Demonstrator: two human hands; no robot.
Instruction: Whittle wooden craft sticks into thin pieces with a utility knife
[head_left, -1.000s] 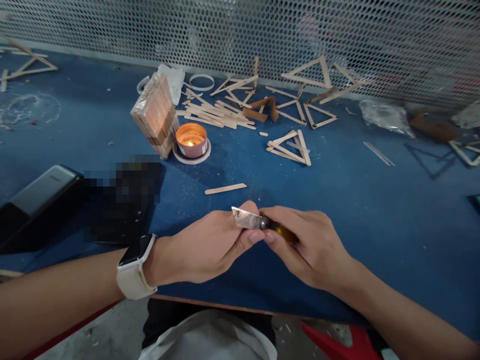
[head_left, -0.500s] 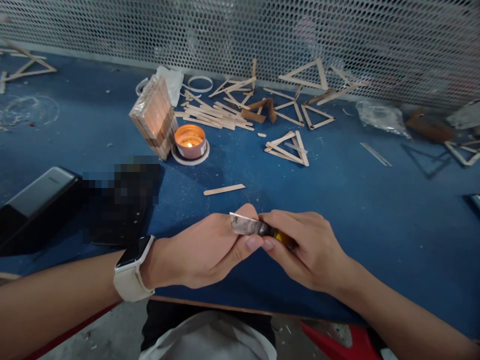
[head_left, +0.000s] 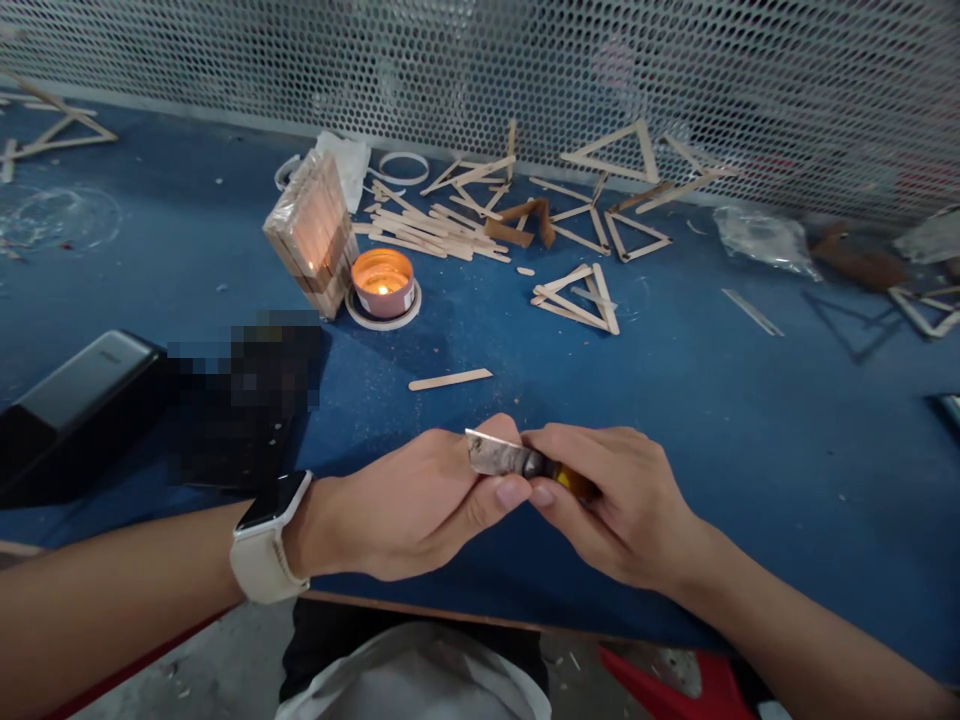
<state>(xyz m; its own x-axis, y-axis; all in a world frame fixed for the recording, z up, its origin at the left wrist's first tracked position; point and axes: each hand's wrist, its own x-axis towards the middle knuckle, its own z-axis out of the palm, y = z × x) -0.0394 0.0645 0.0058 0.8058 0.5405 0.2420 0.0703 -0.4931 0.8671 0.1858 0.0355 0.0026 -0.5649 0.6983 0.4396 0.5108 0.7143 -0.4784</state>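
Note:
My right hand (head_left: 622,495) is closed around the yellow handle of a knife (head_left: 499,456), whose short wide blade has grey stains and points left. Against it, my left hand (head_left: 420,500) is curled with the thumb pressed in beside the blade. The two thumb tips meet or nearly meet below the blade, and whatever the left fingers grip underneath is hidden. A single wooden craft stick (head_left: 450,380), one end cut at a slant, lies on the blue table (head_left: 697,420) just beyond my hands.
A lit candle in a tin (head_left: 382,285) stands beside a wrapped bundle of sticks (head_left: 311,235). Behind are loose sticks (head_left: 427,230) and stick triangles (head_left: 577,300) along a perforated metal screen (head_left: 480,80). Black devices (head_left: 82,410) sit at left.
Hardly anything differs. Both hands and the knife sit very slightly lower and further right, while the view itself has shifted a little.

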